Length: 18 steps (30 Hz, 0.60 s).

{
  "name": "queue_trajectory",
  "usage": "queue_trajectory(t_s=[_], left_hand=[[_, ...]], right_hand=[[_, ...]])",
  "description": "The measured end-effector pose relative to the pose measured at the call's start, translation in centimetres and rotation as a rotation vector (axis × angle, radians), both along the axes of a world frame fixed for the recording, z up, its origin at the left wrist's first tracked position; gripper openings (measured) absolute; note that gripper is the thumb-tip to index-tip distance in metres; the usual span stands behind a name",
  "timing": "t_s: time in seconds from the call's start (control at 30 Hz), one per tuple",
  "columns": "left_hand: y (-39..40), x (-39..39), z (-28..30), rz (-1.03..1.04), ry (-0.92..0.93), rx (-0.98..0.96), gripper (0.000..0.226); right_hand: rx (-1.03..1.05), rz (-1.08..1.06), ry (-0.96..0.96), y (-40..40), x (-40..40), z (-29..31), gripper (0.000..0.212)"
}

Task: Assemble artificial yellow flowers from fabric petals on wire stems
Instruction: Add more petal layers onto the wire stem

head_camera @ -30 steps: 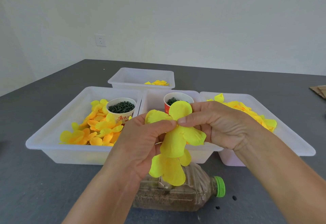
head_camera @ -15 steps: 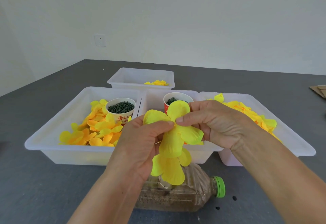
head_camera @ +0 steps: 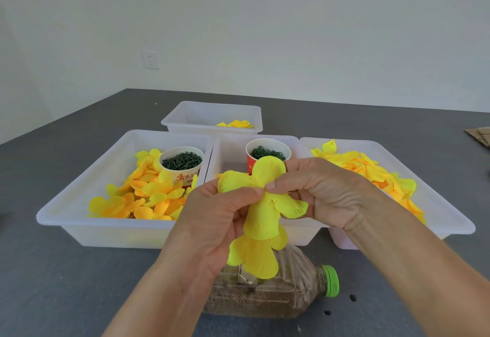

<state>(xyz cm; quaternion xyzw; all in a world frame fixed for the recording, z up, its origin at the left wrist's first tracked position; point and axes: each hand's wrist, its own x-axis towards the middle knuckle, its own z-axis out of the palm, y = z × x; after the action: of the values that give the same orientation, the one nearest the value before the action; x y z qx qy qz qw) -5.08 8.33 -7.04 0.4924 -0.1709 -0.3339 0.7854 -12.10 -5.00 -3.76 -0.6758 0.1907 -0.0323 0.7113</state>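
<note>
A yellow fabric flower made of several layered petals hangs in front of me above the table. My left hand pinches its centre from the left, thumb tip on top. From the right, my right hand pinches the same spot, thumb against the petals. Both thumbs meet at the flower's centre. No wire stem shows; the hands and petals hide it.
A clear tray with loose yellow petals and a cup of dark green parts lies at left. The middle tray holds a red cup; right tray holds petals. A back tray and a lying bottle are also here.
Both hands and the flower stay in nearly the same place; the petals shift only slightly between the fingers.
</note>
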Motion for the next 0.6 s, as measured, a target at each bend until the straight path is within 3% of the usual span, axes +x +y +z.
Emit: queue_trajectory(t_s=[0.23, 0.4, 0.6], left_hand=[[0.3, 0.2, -0.5, -0.002, -0.057, 0.02, 0.036], [0.4, 0.2, -0.6, -0.01, 0.012, 0.059, 0.009], [1.7, 1.4, -0.8, 0.044, -0.013, 0.122, 0.019]], right_hand=[[0.04, 0.043, -0.007, 0.0, 0.0, -0.3, 0.019], [0.04, -0.001, 0.03, 0.3, -0.1, -0.6, 0.019], [0.042, -0.001, 0.049, 0.1, -0.1, -0.8, 0.015]])
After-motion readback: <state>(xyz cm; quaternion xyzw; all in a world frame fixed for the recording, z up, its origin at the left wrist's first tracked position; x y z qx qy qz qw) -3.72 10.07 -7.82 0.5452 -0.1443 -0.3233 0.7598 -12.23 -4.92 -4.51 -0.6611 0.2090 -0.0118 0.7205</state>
